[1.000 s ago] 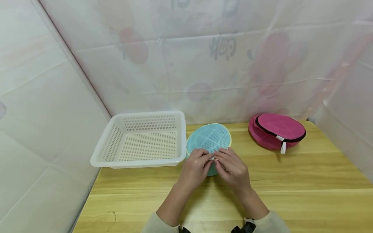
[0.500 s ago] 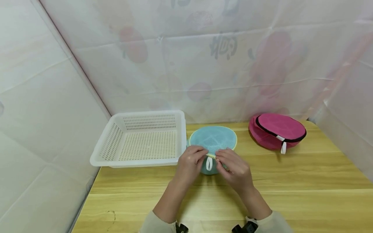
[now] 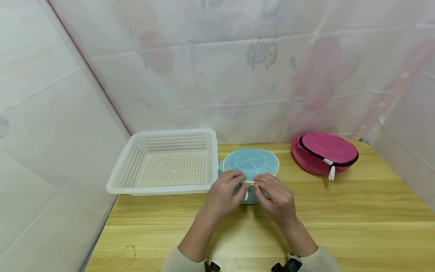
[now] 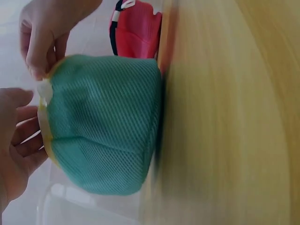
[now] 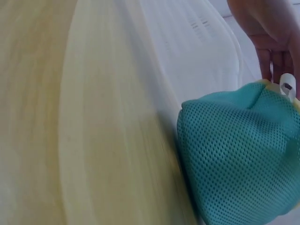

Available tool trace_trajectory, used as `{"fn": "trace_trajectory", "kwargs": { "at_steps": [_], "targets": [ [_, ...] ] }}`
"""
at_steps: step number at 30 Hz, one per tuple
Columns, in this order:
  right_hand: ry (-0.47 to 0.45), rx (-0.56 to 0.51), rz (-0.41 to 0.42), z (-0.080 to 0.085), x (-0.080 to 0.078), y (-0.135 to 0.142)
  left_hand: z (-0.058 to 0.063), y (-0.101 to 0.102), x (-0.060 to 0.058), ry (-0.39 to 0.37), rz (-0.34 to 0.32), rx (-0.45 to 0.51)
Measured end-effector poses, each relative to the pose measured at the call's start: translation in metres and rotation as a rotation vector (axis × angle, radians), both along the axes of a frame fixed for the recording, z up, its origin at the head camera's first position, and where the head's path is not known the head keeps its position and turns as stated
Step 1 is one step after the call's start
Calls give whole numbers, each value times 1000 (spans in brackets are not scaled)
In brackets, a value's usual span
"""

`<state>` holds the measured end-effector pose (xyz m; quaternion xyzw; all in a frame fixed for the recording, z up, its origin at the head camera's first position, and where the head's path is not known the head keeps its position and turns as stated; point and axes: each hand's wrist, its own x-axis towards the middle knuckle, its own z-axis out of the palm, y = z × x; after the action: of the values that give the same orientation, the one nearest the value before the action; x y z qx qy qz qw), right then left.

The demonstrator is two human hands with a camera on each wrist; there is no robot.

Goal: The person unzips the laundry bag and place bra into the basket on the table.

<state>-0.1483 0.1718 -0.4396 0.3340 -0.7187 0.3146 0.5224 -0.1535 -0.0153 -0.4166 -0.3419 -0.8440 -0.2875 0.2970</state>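
Count: two mesh bags, one blue-green (image 3: 251, 160) and one pink (image 3: 329, 147); one white slotted basket (image 3: 166, 190); two bare hands. The blue-green bag sits on the bench, just beside the basket's right side, with the pink bag apart on the far right. Left hand (image 3: 221, 194) pinches the blue-green bag's yellow-edged rim, fingers behind; right hand (image 3: 279, 200) pinches the same rim close by, thumb to fingertips. Bench (image 3: 340, 211) is light wood grain, dark scuff near left; pale printed sheeting (image 3: 204, 90) hangs behind and at both sides, creased. Sleeves and black wrist gear cut off at bottom edge. White loop (image 5: 288, 85) partly behind left fingers in head view. Right wrist view crops the blue-green bag; left wrist view blurs the bench grain.
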Motion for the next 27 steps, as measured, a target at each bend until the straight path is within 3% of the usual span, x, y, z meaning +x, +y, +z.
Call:
{"fn": "trace_trajectory", "kwargs": {
  "at_steps": [5, 16, 27],
  "targets": [
    [-28, -33, 32, -3, 0, -5, 0, 5, 3, 35, 20, -83],
    [-161, 10, -53, -5, 4, -9, -1, 6, 2, 61, -1, -76],
    [-350, 174, -67, -4, 7, 2, -2, 4, 1, 57, -12, -51]
  ]
}}
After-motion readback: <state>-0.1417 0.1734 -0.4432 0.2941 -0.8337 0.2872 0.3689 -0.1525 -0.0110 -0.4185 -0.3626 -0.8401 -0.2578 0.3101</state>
